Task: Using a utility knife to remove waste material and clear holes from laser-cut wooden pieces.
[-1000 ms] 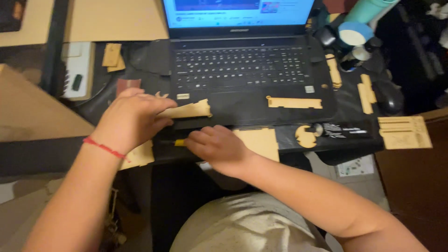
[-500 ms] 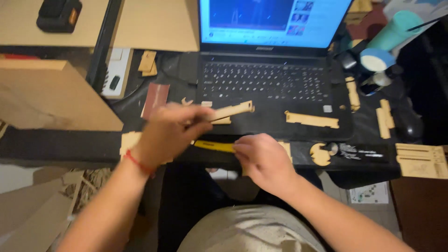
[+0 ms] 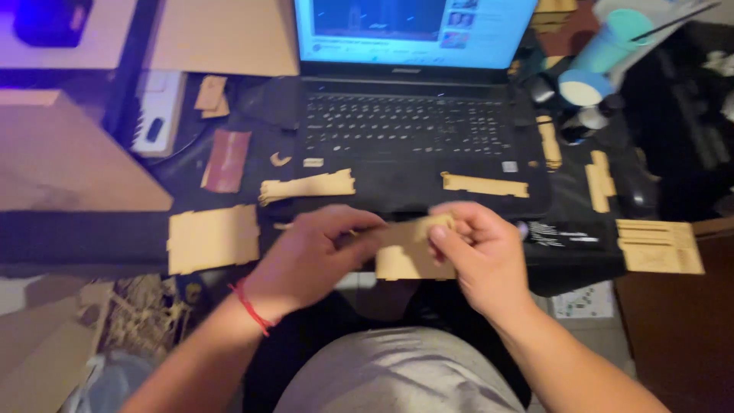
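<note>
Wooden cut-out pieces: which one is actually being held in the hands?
The flat tan piece pinched between the left hand and right hand; the others lie untouched on the laptop and desk.

An open black laptop with a lit screen; thin wooden cut-outs lie around it, teal cup at right.

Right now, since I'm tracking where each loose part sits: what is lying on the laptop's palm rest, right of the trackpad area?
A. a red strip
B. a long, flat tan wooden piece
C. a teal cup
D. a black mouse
B: a long tan wooden piece lies flat on the laptop palm rest, above the right hand, apart from the tan piece that both hands pinch; the left hand grips its other end.
</note>
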